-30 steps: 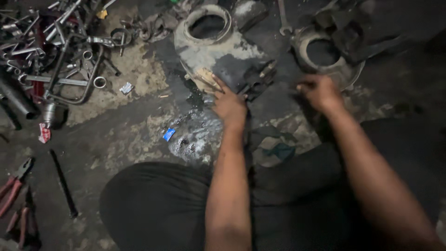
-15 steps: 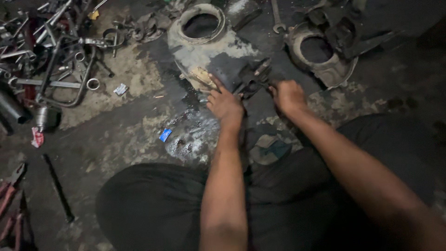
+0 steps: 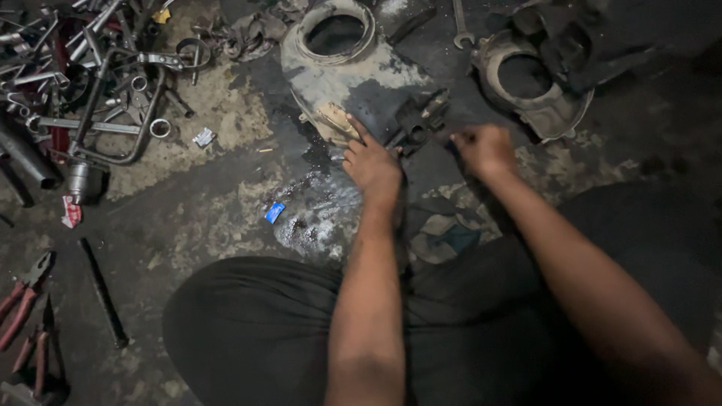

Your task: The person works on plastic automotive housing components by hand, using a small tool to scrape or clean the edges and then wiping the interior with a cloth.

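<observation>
**Metal casing on the oily floor, both hands at it**

From the head view, the grey metal casing [image 3: 342, 75] with its round opening lies flat on the dirty floor, straight ahead of the seated person. The left hand [image 3: 371, 159] rests on its near edge, fingers loosely spread, one pointing forward. The right hand [image 3: 485, 148] is curled closed just beside a small dark part [image 3: 416, 120]; what it pinches I cannot tell. Spanners [image 3: 83, 68] lie heaped far left, red pliers [image 3: 22, 297] nearer.
</observation>
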